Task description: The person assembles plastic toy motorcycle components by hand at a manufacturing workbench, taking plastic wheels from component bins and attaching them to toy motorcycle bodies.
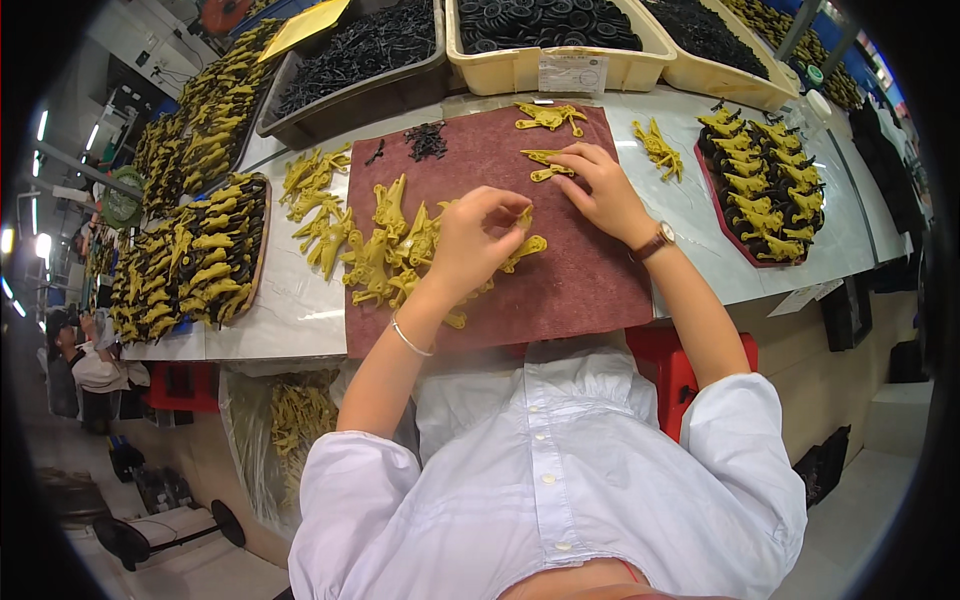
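Far left tray: a dark tray [258,262] lay on the pale table [290,320], heaped with yellow plastic dinosaur figures [205,260]; more of the same were stacked behind it.
Loose halves: yellow dinosaur shell pieces [318,205] were spread on the bare table just left of the mat.
Mat: a dark red felt mat [590,280] covered the middle of the table in front of the person.
Pile on mat: a cluster of yellow dinosaur parts [392,250] sat on the mat's left half, beside the left hand.
Black bits: a small heap of black pins [428,140] lay near the mat's far edge.
Left hand: the left hand [470,240], a thin bracelet on the wrist, had its fingers curled and pinched around a yellow dinosaur piece [525,248] held just over the mat.
Right hand: the right hand [600,190], a watch on the wrist, lay with its fingers spread flat, pressing on a second yellow piece [545,172] on the mat; nothing was gripped.
Far bins: a grey bin of black parts [360,60] and a cream bin of black wheels [550,40] stood behind the mat.
Right tray: a red tray [722,215] carried assembled yellow dinosaurs [765,180] with black fittings.
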The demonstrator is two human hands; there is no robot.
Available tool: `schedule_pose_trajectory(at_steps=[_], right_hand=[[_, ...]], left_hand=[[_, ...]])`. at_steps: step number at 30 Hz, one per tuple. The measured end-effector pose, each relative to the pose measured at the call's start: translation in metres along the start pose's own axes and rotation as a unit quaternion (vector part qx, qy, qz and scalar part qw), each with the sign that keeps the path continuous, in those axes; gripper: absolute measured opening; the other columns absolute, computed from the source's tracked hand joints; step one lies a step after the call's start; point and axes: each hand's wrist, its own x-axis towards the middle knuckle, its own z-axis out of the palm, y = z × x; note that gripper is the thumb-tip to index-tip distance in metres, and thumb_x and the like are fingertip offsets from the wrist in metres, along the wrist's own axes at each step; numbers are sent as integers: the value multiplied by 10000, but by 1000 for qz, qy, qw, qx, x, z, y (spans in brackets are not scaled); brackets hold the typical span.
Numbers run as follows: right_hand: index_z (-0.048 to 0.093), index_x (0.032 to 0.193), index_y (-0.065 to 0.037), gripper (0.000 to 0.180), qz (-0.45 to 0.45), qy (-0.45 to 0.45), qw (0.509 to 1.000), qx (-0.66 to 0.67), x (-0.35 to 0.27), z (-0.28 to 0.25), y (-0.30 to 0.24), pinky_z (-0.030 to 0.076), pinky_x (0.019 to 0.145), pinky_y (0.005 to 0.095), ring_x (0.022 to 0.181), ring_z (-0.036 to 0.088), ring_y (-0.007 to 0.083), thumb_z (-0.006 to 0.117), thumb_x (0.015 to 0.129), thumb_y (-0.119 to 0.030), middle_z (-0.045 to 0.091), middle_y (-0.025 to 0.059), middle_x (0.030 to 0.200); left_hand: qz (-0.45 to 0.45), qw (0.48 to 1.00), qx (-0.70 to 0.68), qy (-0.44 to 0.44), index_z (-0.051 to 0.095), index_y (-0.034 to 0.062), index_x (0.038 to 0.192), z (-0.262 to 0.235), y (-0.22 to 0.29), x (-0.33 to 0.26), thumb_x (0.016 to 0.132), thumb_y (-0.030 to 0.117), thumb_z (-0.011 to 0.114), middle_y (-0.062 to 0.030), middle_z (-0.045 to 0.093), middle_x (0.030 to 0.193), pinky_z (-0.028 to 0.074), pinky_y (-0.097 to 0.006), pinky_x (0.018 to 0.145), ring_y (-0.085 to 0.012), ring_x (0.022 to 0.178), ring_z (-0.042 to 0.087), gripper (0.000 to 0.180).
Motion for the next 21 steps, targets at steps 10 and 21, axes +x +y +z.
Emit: schedule_pose_trajectory(at_steps=[10, 21], right_hand=[[307, 1412, -83, 708, 135, -90, 917, 365, -39, 5, -82, 464, 989, 375, 1207, 530, 248, 637, 793, 21, 487, 146, 1322], [448, 1259, -38, 472, 219, 38, 899, 379, -57, 28, -76, 519, 792, 288, 937, 652, 171, 633, 824, -26, 622, 109, 1053]], left_hand=[[-86, 937, -311, 135, 599, -55, 1134, 1, 3, 5, 834, -7, 675, -110, 651, 1068, 533, -269, 840, -151, 964, 641, 314], [-90, 922, -372, 55, 603, -38, 1126, 19, 8, -16, 962, 123, 519, -120, 618, 1178, 508, -299, 885, -156, 1020, 616, 245]])
